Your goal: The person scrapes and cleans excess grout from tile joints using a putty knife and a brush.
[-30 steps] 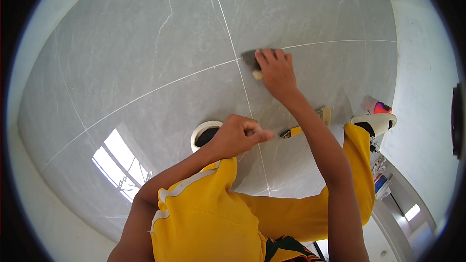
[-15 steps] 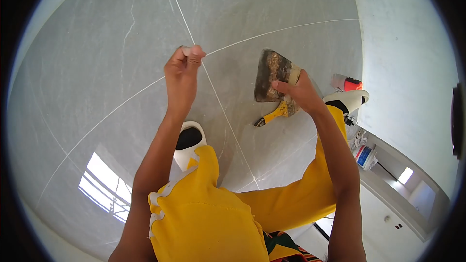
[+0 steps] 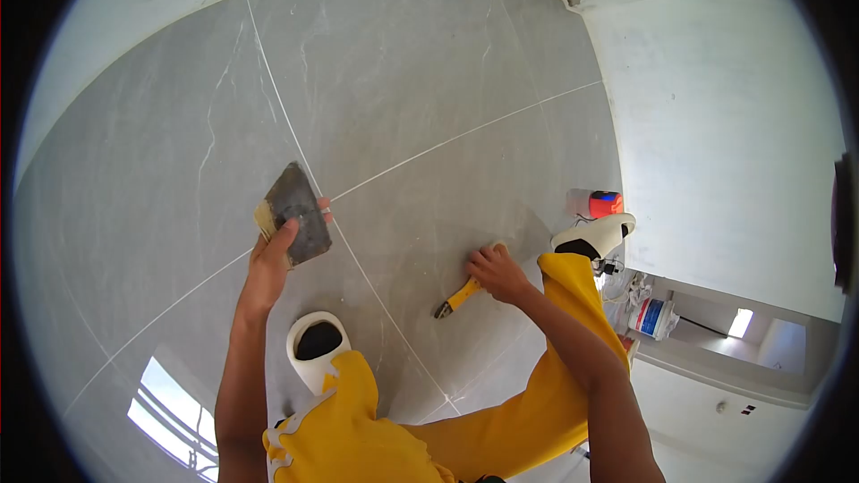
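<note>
My left hand (image 3: 268, 264) grips a wide scraper (image 3: 300, 201) with a dark flat blade and a cream edge strip. Its thumb presses on the blade's face, and fingertips show past the far edge. The scraper is tilted over the grey tiles near a white joint line. On the right, my right hand (image 3: 497, 273) is closed over one end of a yellow-handled tool (image 3: 463, 292) low at the floor. The tool's black tip points down and left. Its other end is mostly hidden under my fingers, with a bit of cream showing beyond.
Grey tiled floor (image 3: 429, 63) with white joint lines runs to pale walls. An orange-red container (image 3: 606, 204) stands by the right wall, beside my white shoe (image 3: 595, 234). Behind it are cables and a white-and-blue bucket (image 3: 653, 317). My other shoe (image 3: 313, 344) is at lower left.
The scraper has passed from my right hand to my left and now lies further left. My right hand has come down onto the yellow-handled tool. The view has shifted, showing more far wall.
</note>
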Demonstrator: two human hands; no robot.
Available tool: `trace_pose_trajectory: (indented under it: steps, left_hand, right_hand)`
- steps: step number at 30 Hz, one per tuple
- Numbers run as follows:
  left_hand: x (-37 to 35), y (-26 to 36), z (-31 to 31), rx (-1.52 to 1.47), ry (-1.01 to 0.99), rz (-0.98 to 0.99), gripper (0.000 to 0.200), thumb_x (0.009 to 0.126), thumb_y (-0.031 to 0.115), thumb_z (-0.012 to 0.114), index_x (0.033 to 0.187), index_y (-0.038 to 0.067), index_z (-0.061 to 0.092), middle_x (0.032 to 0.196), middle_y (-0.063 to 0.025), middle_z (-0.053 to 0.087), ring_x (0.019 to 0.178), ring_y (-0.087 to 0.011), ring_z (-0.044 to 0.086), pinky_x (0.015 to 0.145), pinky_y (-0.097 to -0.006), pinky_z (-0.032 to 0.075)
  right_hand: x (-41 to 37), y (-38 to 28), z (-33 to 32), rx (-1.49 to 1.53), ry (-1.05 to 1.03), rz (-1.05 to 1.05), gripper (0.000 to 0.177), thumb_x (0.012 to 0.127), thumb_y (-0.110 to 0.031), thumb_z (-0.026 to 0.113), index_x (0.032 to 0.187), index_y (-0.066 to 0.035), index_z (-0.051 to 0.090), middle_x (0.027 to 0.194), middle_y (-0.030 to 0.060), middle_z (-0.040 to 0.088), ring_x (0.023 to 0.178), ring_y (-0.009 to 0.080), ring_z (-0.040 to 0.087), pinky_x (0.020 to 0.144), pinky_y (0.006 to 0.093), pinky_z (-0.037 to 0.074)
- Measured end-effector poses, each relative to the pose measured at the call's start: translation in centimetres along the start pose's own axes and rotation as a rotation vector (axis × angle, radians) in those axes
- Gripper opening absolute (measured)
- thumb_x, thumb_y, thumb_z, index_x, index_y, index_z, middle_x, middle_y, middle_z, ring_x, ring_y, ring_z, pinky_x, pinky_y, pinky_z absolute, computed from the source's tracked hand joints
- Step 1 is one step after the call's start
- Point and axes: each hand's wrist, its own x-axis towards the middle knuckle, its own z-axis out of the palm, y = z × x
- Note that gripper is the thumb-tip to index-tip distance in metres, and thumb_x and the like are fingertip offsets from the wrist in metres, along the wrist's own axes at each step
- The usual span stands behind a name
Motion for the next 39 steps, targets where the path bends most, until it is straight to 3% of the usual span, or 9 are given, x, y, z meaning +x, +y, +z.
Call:
trace_pose_trajectory:
  steps: [5,9,13,16,19,25,28,35,39]
  left_hand:
    - [0.1,2.0,-0.7,0.061,0.048,0.071,0.053,0.100,0.027,0.043,0.146,0.002,0.037,0.134,-0.0173,0.058,0.121,-0.0282,0.058,0.101,-0.0394,0.048]
    - [0.4,2.4,-1.6,0.074,0.069,0.098,0.051,0.100,0.027,0.042,0.144,0.001,0.040,0.133,-0.0177,0.059,0.120,-0.0276,0.059,0.100,-0.0396,0.049]
    - [1.0,2.2,-0.4,0.115,0.086,0.131,0.049,0.100,0.026,0.042,0.142,0.001,0.042,0.130,-0.0170,0.061,0.118,-0.0261,0.060,0.098,-0.0393,0.050]
    - [1.0,2.0,0.2,0.158,0.081,0.129,0.048,0.100,0.027,0.042,0.141,0.002,0.044,0.129,-0.0157,0.062,0.116,-0.0253,0.061,0.098,-0.0390,0.051]
    - [0.4,1.9,-0.6,0.198,0.079,0.119,0.048,0.100,0.029,0.043,0.140,0.003,0.046,0.129,-0.0144,0.062,0.116,-0.0250,0.061,0.098,-0.0386,0.051]
    - [-0.9,0.8,-1.6,0.203,0.093,0.101,0.047,0.101,0.030,0.043,0.140,0.004,0.047,0.130,-0.0134,0.062,0.116,-0.0249,0.061,0.099,-0.0381,0.050]
    - [-0.7,0.5,-0.6,0.203,0.080,0.118,0.047,0.101,0.030,0.042,0.140,0.004,0.046,0.130,-0.0134,0.062,0.116,-0.0249,0.061,0.099,-0.0377,0.050]
    - [-0.4,2.6,-0.2,0.193,0.091,0.185,0.046,0.101,0.029,0.041,0.139,0.003,0.047,0.130,-0.0138,0.062,0.117,-0.0248,0.061,0.101,-0.0371,0.049]
    - [-1.4,4.4,-2.4,0.282,0.135,0.240,0.047,0.100,0.027,0.042,0.140,0.002,0.046,0.131,-0.0143,0.061,0.118,-0.0261,0.060,0.101,-0.0387,0.049]
  right_hand:
    - [-2.0,1.6,-0.5,0.320,-0.110,-0.031,0.030,0.082,-0.021,0.073,0.104,-0.009,0.056,0.106,0.0087,0.055,0.104,0.0299,0.058,0.082,0.0426,0.048]
    - [-0.5,3.6,-8.2,0.560,0.173,0.355,0.034,0.088,-0.030,0.070,0.108,-0.004,0.060,0.089,0.0146,0.065,0.082,0.0347,0.064,0.070,0.0425,0.051]
    - [6.4,3.4,-11.7,0.792,0.803,0.267,0.040,0.092,-0.022,0.067,0.127,-0.005,0.060,0.101,0.0142,0.071,0.087,0.0324,0.068,0.076,0.0347,0.054]
    - [12.0,0.4,-12.3,1.035,0.965,0.104,0.037,0.088,-0.012,0.068,0.124,-0.005,0.062,0.113,0.0144,0.068,0.098,0.0315,0.067,0.081,0.0344,0.055]
    - [11.0,-3.4,-9.7,0.641,0.883,0.054,0.042,0.082,-0.005,0.068,0.124,-0.003,0.061,0.123,0.0138,0.063,0.107,0.0301,0.064,0.084,0.0350,0.055]
    - [-0.6,-7.2,-3.9,0.546,0.378,-0.277,0.043,0.080,-0.007,0.068,0.122,-0.005,0.063,0.122,0.0070,0.061,0.112,0.0269,0.059,0.084,0.0314,0.056]
    - [-0.1,-5.2,-7.1,0.529,0.278,-0.345,0.040,0.081,-0.007,0.069,0.120,-0.006,0.064,0.124,0.0049,0.060,0.112,0.0264,0.058,0.087,0.0333,0.056]
    - [12.7,-6.8,-15.6,0.558,0.694,-0.264,0.041,0.079,-0.008,0.070,0.119,-0.009,0.066,0.127,0.0083,0.060,0.123,0.0287,0.053,0.100,0.0390,0.050]
    - [9.0,-9.3,-9.7,0.509,0.609,-0.378,0.040,0.080,-0.009,0.069,0.120,-0.008,0.065,0.127,0.0082,0.060,0.121,0.0278,0.054,0.103,0.0389,0.048]
